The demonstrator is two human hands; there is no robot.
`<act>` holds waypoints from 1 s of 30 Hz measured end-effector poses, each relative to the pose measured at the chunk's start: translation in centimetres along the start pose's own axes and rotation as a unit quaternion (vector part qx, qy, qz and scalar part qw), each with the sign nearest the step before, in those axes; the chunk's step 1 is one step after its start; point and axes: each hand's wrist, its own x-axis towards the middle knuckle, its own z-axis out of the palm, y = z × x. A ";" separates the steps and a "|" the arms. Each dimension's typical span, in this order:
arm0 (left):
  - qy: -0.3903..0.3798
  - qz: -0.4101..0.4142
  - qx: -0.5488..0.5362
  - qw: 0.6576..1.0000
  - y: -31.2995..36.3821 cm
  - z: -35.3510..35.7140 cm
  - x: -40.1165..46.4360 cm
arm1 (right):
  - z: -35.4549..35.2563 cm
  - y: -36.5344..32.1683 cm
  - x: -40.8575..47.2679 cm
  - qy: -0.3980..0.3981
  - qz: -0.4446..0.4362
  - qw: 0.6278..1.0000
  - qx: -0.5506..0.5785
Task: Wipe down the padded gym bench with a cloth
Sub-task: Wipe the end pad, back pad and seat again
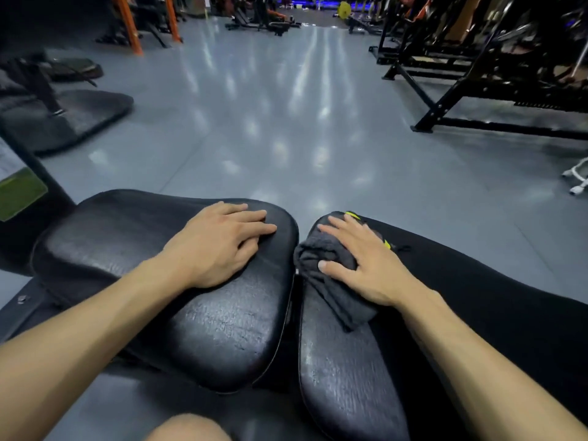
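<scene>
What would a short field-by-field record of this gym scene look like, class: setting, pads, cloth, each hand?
setting: gym with a glossy grey floor
left pad: black, padded
right pad: black, padded, beside it across a narrow gap
cloth: dark grey, bunched, on the right pad
left hand: flat on the left pad, no cloth
right hand: flat, pressing the cloth
</scene>
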 end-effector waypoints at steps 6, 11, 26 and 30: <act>0.005 -0.017 0.004 1.000 0.5 -0.1 -0.1 | -2.1 3.7 10.5 -0.060 0.116 0.991 -0.034; 0.016 -0.020 0.000 1.000 0.5 -0.2 0.1 | -2.0 0.9 13.6 -0.174 0.079 0.977 -0.090; 0.018 -0.042 -0.013 0.999 0.8 -0.4 0.1 | -5.0 10.8 9.3 -0.109 0.258 0.959 0.041; 0.018 -0.042 -0.006 0.999 1.2 -0.4 0.0 | -4.5 10.2 9.6 -0.106 0.285 0.953 0.013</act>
